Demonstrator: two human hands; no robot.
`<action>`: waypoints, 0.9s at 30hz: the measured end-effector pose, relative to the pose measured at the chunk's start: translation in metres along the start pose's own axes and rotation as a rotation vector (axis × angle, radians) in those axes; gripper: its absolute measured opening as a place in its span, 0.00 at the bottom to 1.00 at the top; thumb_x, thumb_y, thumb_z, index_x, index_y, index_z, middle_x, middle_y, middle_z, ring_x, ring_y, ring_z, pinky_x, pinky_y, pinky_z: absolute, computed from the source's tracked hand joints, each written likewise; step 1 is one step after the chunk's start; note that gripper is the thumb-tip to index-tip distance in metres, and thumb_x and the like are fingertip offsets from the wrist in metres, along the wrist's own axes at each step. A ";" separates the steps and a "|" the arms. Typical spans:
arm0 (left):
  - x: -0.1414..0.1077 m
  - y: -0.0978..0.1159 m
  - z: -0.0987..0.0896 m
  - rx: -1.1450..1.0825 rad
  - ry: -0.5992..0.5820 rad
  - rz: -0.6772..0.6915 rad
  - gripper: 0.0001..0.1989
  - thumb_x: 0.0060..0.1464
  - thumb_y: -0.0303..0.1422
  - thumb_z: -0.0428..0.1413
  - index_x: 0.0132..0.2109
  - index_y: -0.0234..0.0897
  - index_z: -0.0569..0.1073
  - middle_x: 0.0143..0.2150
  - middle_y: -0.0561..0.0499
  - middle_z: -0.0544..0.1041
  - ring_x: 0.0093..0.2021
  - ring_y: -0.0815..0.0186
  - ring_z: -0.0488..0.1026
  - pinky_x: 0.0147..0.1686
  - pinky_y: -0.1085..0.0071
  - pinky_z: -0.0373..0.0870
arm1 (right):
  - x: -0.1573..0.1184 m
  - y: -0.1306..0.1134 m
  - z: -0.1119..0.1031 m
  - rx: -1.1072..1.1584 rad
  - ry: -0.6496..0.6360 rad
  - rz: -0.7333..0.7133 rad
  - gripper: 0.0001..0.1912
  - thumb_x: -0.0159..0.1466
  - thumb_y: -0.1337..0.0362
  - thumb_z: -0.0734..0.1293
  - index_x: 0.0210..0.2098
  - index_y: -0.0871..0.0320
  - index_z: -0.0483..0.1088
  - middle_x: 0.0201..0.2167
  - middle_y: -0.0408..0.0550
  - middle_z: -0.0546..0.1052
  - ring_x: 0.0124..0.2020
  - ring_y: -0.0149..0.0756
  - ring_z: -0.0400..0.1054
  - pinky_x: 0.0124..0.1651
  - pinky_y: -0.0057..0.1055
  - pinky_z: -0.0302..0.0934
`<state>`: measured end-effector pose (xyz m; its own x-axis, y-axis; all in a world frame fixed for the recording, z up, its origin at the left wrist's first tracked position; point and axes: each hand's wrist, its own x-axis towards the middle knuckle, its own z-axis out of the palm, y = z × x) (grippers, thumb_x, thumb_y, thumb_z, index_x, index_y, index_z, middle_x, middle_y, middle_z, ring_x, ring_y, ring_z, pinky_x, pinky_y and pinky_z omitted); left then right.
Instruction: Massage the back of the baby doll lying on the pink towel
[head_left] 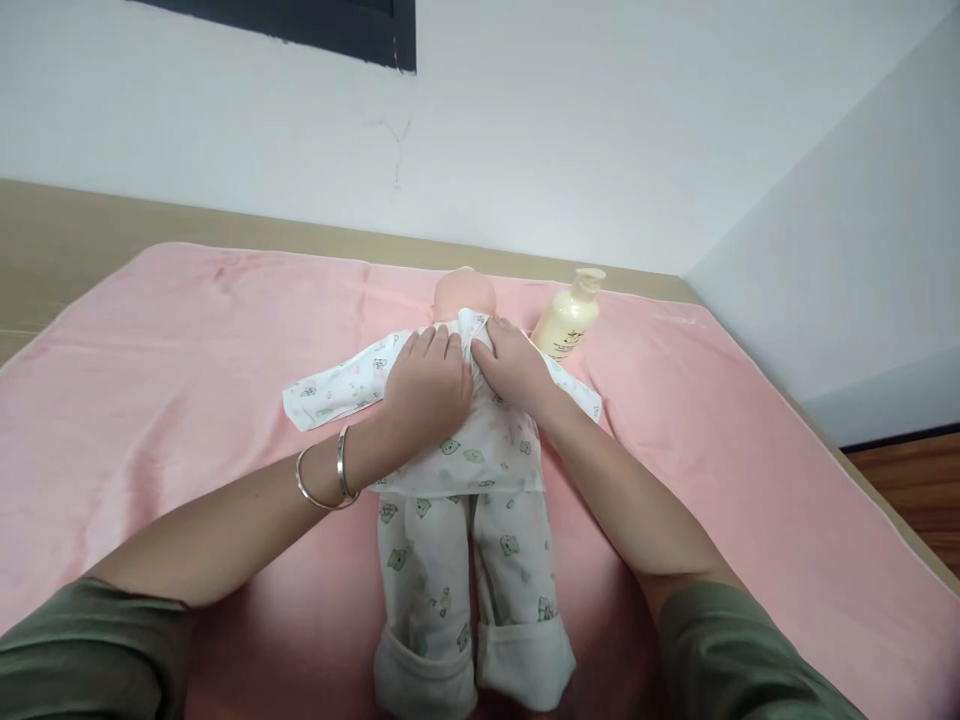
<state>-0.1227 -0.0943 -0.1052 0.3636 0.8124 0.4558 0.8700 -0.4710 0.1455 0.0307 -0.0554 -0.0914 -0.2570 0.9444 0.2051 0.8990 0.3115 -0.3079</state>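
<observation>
A baby doll (465,292) lies on its back, its bald head pointing away from me. It wears a white long-sleeved top (495,455) with a small animal print and matching trousers (431,560), their cuffs turned up. My left hand (431,380) rests flat on the chest of the top, fingers stretched out together toward the collar. On the other side of the chest lies my right hand (517,365), its thumb spread from the fingers, touching the cloth just below the neck. Some fabric is bunched between both hands. The doll's hands and feet are not visible.
A pale yellow pump bottle (568,318) stands tilted beside the doll's right-hand sleeve in view. Under everything spreads a pink blanket (697,430) over a wooden surface (45,225). A white wall (525,130) rises behind. Two silver bangles (341,465) circle my left wrist.
</observation>
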 end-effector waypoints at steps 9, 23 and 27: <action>0.025 -0.025 0.022 -0.274 -0.036 -0.282 0.06 0.58 0.30 0.43 0.34 0.41 0.63 0.41 0.41 0.77 0.43 0.52 0.72 0.48 0.55 0.68 | -0.027 -0.023 0.008 -0.111 0.023 -0.164 0.28 0.73 0.66 0.51 0.66 0.77 0.60 0.67 0.73 0.65 0.71 0.58 0.56 0.73 0.54 0.49; 0.017 -0.020 0.023 -0.289 0.020 -0.290 0.11 0.60 0.32 0.43 0.41 0.38 0.70 0.47 0.40 0.79 0.49 0.52 0.73 0.53 0.55 0.67 | -0.015 -0.009 0.026 0.180 0.173 -0.077 0.26 0.68 0.65 0.55 0.61 0.60 0.70 0.64 0.55 0.72 0.70 0.49 0.60 0.73 0.54 0.54; 0.017 -0.019 0.024 -0.302 0.018 -0.293 0.12 0.60 0.32 0.44 0.42 0.38 0.71 0.47 0.40 0.79 0.50 0.51 0.73 0.54 0.55 0.68 | -0.015 -0.005 0.032 0.180 0.194 -0.083 0.25 0.68 0.65 0.55 0.59 0.61 0.71 0.63 0.55 0.73 0.69 0.48 0.61 0.73 0.50 0.54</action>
<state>-0.1256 -0.0636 -0.1212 0.1066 0.9221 0.3719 0.7984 -0.3023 0.5208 0.0185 -0.0677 -0.1222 -0.2392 0.8825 0.4050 0.7957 0.4171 -0.4391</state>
